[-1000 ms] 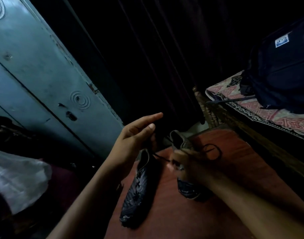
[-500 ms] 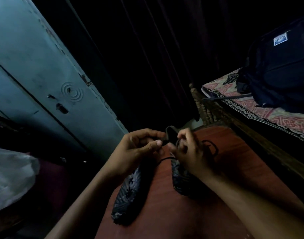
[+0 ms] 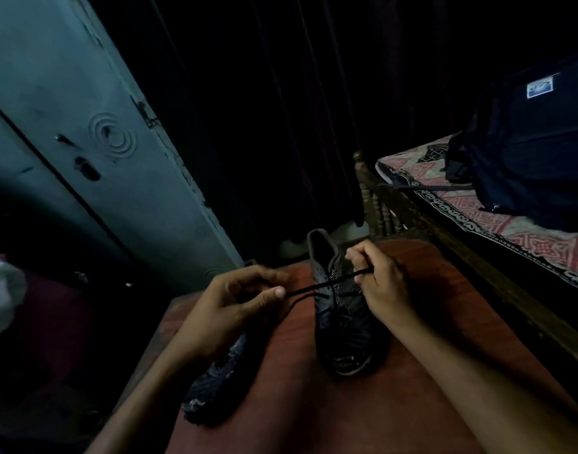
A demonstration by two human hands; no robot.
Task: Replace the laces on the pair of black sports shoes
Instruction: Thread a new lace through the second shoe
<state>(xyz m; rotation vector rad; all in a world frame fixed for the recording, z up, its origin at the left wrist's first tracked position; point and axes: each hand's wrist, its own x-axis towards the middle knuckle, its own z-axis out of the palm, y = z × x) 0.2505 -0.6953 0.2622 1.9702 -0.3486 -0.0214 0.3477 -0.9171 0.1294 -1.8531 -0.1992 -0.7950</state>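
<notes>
Pinching lace — left hand | right hand | shoe

Left hand hides the left shoe's heel

Bare reddish tabletop sits at 5 to 6 o'clock, so there's room to come in from the near edge between the two forearms. The two black shoes fill the middle with a taut lace strung across between both hands. The wooden bed frame and backpack wall off 2 to 3 o'clock, and the blue-grey cabinet blocks 10 o'clock.
</notes>
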